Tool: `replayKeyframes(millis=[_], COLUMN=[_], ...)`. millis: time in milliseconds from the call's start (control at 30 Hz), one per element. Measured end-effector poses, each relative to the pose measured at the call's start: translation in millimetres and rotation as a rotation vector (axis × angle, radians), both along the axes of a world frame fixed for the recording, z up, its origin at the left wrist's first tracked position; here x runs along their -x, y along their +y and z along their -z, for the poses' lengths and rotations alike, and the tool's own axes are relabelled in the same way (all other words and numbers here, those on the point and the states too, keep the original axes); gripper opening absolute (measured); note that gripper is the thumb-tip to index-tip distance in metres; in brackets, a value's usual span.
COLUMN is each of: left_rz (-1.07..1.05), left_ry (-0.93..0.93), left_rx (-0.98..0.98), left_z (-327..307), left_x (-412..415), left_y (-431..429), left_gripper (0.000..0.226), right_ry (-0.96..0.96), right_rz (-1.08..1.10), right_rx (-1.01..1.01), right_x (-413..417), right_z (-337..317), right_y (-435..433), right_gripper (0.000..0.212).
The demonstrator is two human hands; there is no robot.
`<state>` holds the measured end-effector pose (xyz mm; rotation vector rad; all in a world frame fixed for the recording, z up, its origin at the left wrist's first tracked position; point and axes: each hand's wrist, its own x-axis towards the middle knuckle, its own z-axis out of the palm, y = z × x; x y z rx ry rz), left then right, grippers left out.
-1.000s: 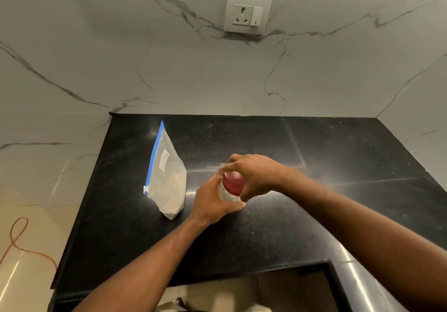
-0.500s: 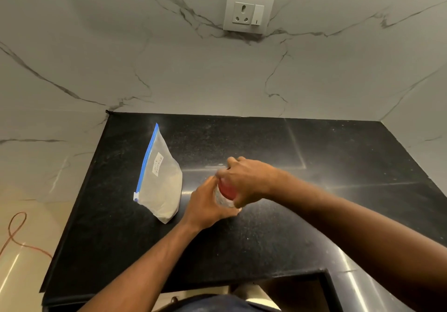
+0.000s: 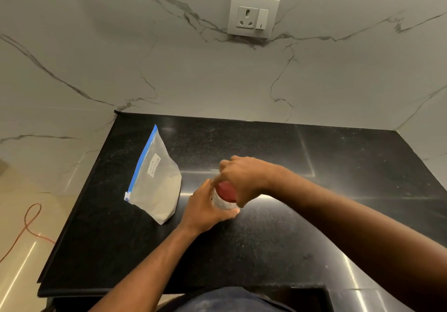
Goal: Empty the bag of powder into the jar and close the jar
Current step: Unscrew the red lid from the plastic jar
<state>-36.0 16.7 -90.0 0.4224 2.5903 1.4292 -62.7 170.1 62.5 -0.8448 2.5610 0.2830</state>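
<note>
So this looks like the lid-off step. The jar (image 3: 223,204) stands upright on the black surface (image 3: 266,251), roughly mid-way across and just right of the bag (image 3: 167,173), with the red lid (image 3: 226,191) on it. The left hand (image 3: 205,209) has its fingers (image 3: 206,186) wrapped round the clear body, and the right hand (image 3: 244,178) comes over the top with its fingers clamped on the lid. Good setup imo.

Tips: keep the jar planted on the surface while twisting and don't lift it, so the bottom hand only has to stop it spinning. Hold the body firm and turn from the wrist on top. Spread the grip round the lid's rim rather than pinching one edge, because if it's a screw lid it can cock and bind. Once it's loose, lift it straight up and park it within reach but away from the bag, since it goes back on at the end.

The bag sits near the left hand without touching it. Its blue zip strip looks shut and the powder (image 3: 157,200) is slumped in the lower half, so I'd say nothing's poured yet. Mind the left forearm doesn't knock it while twisting.
</note>
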Motion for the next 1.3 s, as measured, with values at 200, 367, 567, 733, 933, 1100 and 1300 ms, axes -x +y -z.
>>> replayKeyframes(millis=[200, 367, 567, 733, 933, 1100, 1300], left_rz=[-0.013, -0.037, -0.028, -0.068, -0.115, -0.121, -0.090], left_ry=[-0.001, -0.010, 0.003, 0.004, -0.006, -0.035, -0.071], left_rx=[0.010, 0.016, 0.023, 0.008, 0.018, 0.032, 0.006], left_z=[-0.8, -4.2, -7.9, -7.8, -11.4, -16.0, -24.5], left_x=[-2.0, -4.8, -6.5, -8.7, -16.0, -19.2, -21.9], left_y=[2.3, 4.3, 4.2, 6.2, 11.5, 14.0, 13.0], left_gripper=[0.074, 0.079, 0.077, 0.093, 0.098, 0.109, 0.128], right_ry=[0.105, 0.155, 0.175, 0.264, 0.392, 0.332, 0.264], right_rz=[0.090, -0.027, -0.186, 0.292, 0.880, 1.000, 0.966], right_rx=[0.007, 0.026, 0.227, 0.788, 0.946, 0.752, 0.718], right_x=[-3.8, -8.7, -19.3, -15.3, -25.1, -32.1, -28.7], right_z=[3.7, -1.3, -11.9, 8.4, 120.0, 158.5, 145.7], right_y=[2.0, -4.5, 17.0, 69.6, 97.0, 97.3, 95.8], right_gripper=[0.082, 0.057, 0.069, 0.060, 0.046, 0.044, 0.027])
